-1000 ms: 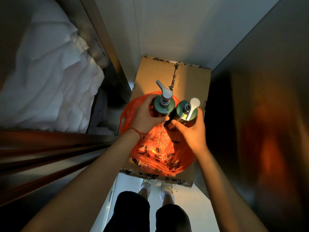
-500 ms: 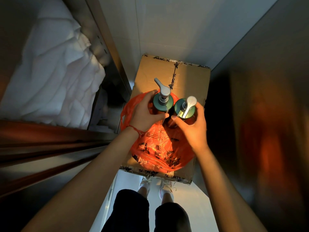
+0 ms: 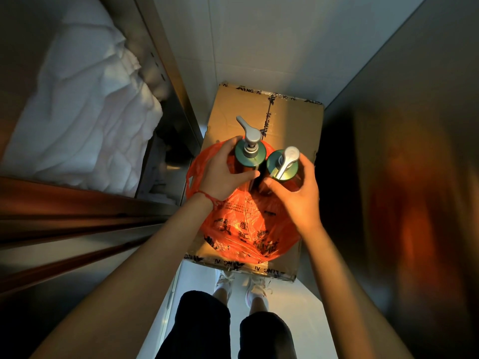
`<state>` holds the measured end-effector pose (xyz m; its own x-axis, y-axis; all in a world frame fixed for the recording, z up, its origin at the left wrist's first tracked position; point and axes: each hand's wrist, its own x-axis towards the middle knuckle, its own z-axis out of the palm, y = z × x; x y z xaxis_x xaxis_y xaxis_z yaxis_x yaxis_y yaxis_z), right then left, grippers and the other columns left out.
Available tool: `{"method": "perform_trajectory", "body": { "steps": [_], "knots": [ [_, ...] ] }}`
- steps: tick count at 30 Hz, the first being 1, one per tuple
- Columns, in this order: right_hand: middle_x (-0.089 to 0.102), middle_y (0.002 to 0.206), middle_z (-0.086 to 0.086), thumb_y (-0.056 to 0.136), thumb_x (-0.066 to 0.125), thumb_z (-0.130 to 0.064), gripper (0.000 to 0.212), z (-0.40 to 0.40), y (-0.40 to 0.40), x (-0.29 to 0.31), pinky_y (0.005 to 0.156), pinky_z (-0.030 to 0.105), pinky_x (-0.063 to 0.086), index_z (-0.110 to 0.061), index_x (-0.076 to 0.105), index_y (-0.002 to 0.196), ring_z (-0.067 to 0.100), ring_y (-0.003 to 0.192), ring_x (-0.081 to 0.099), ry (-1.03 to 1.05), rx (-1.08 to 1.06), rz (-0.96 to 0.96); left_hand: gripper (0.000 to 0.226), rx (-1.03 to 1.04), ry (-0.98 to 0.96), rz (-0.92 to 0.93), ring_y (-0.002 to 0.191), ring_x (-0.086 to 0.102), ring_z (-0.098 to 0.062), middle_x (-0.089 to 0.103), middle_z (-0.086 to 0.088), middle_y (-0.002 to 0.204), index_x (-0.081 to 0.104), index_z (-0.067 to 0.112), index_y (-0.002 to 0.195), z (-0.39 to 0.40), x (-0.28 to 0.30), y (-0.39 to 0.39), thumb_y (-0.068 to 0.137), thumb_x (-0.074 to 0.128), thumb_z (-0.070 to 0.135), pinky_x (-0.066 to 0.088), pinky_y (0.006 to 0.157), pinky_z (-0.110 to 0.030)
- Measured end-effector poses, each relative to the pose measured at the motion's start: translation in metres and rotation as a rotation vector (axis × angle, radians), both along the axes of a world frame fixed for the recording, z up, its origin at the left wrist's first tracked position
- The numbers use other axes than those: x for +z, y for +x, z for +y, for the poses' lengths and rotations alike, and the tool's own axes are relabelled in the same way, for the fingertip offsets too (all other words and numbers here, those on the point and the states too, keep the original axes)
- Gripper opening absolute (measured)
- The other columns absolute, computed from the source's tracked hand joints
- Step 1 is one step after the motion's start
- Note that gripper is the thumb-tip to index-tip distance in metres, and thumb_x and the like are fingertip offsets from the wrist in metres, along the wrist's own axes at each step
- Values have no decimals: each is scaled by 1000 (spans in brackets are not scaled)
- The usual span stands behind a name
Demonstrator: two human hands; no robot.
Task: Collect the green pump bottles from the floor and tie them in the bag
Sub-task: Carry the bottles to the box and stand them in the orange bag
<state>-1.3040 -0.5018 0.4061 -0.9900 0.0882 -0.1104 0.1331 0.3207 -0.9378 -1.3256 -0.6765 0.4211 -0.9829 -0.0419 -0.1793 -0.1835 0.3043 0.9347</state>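
Two green pump bottles stand upright side by side over an orange plastic bag [image 3: 243,229] that lies on a cardboard box [image 3: 290,120]. My left hand [image 3: 223,174] grips the left bottle [image 3: 256,155], which has a grey pump head. My right hand [image 3: 298,193] grips the right bottle [image 3: 274,164], whose pump head is white. The bottles' lower bodies are hidden behind my hands and the bag's folds. Whether the bottles sit inside the bag's mouth or on top of it, I cannot tell.
A metal shelf unit [image 3: 166,81] at the left holds piled white towels [image 3: 77,110]. A dark panel [image 3: 414,177] closes the right side. White tiled wall rises behind the box. My legs and shoes [image 3: 243,291] stand on the pale floor just in front of the box.
Both hands and the two bottles have dropped slightly toward the bag, and the right bottle's pump head has turned a little. The grips are unchanged.
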Motion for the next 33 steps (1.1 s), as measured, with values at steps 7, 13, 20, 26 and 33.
{"method": "perform_trajectory", "body": {
  "steps": [7,13,20,26,33],
  "knots": [
    [46,116,-29,64,82,-25,78,-2,3,3,90,0,33,-20,42,130,-20,108,45,1,-9,-30,75,-15,-34,-17,117,46,-14,52,3,122,44,15,127,-2,1,1,62,81,14,37,97,-23],
    [53,127,-7,66,82,-17,80,-1,12,9,99,17,40,-17,39,133,5,118,51,-48,-31,-83,75,19,-2,-38,113,42,-2,45,25,114,42,23,129,-5,-1,15,64,80,16,39,95,-14],
    [44,114,-30,71,78,-17,75,6,33,15,83,-4,36,-19,38,135,-29,98,44,-37,-105,-100,76,90,-3,-98,126,39,-16,43,-6,139,37,18,133,-5,-1,41,69,76,25,36,104,-39],
    [54,129,-3,79,71,-24,62,9,67,24,98,17,38,-20,41,134,5,117,52,20,-99,-79,59,74,-147,-21,124,43,-26,48,-15,132,44,8,128,2,12,82,75,70,13,36,103,-40],
    [45,140,3,83,63,-35,59,22,132,34,100,22,32,-21,39,136,7,124,41,198,64,-50,54,11,-442,17,124,41,-31,48,-18,134,42,8,132,19,30,160,84,61,26,27,104,-36]
  ]
}}
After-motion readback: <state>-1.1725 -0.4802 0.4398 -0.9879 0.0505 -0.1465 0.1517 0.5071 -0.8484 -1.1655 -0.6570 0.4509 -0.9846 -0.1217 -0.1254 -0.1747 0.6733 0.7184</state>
